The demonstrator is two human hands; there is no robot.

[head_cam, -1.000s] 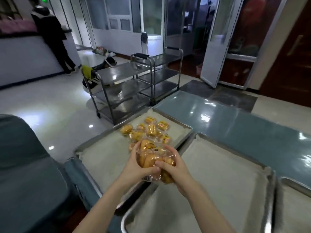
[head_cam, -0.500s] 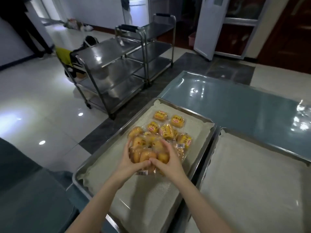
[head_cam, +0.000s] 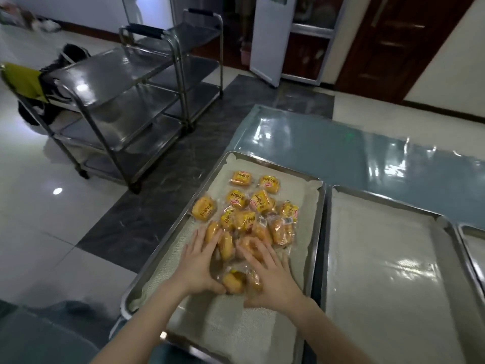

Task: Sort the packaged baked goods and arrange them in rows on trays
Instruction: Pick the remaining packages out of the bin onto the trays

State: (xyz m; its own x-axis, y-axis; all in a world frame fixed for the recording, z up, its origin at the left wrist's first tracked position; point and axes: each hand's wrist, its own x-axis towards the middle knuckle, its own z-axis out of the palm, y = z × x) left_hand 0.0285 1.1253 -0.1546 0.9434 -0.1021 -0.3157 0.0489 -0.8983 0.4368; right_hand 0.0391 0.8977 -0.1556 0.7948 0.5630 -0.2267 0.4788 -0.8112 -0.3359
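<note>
Left tray [head_cam: 168, 256], cloth-lined: loose heap of wrapped buns [head_cam: 249, 219] across its middle and far half, most in yellow wrappers. Left hand [head_cam: 199, 264] and right hand [head_cam: 270, 274]: flat, fingers spread, side by side on the near buns, gripping nothing. Right tray [head_cam: 388, 271]: lined, touching the left tray's edge. Steel carts [head_cam: 126, 101]: far left, on the floor.

third tray [head_cam: 472, 248]: cut by right edge | wrapper print: unreadable
</note>
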